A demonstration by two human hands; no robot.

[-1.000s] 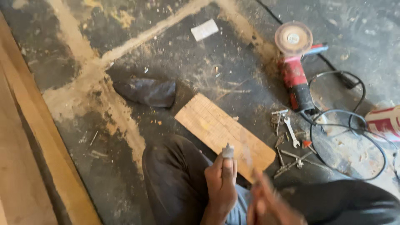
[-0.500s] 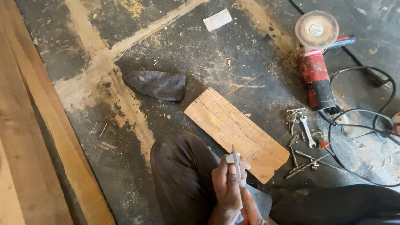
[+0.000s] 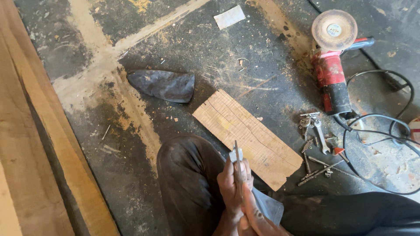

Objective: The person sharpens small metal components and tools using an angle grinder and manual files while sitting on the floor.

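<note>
Above the person's lap, the left hand (image 3: 232, 181) is closed round a thin metal blade (image 3: 236, 158), its long axis pointing up and away from the body. The right hand (image 3: 258, 214), just below and touching, grips the blade's lower end. A wooden board (image 3: 247, 137) lies on the floor just beyond.

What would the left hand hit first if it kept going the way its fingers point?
Probably the wooden board. The left hand points up-frame, holding a thin metal blade whose tip overlaps the board's near edge. Depth is unclear; it may sit above the board.
</note>
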